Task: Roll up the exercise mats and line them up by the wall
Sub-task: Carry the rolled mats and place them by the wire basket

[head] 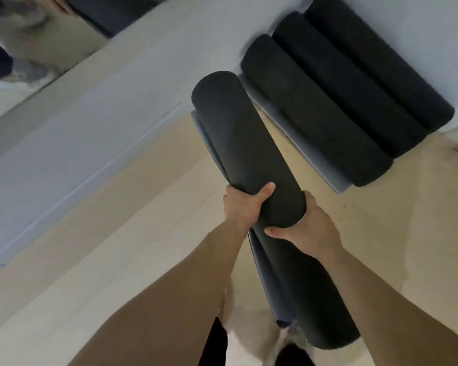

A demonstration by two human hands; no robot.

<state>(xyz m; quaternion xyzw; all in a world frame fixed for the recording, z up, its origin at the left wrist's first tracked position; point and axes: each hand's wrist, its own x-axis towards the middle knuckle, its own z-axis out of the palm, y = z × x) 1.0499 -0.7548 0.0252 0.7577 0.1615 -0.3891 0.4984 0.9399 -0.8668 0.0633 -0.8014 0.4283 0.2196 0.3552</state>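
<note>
Your left hand grips the rolled mat from the left side, with the thumb curled over its top and the fingers hidden beneath. Your right hand wraps it from the right, just below the left hand, thumb hooked round the near face. The roll sits in the middle of the frame above the pale floor. Its long axis runs diagonally, the far end pointing to the upper centre and the near end down to the lower right. A grey loose edge shows along its left side. Three rolled mats lie side by side at the upper right against the wall, on much the same slant.
</note>
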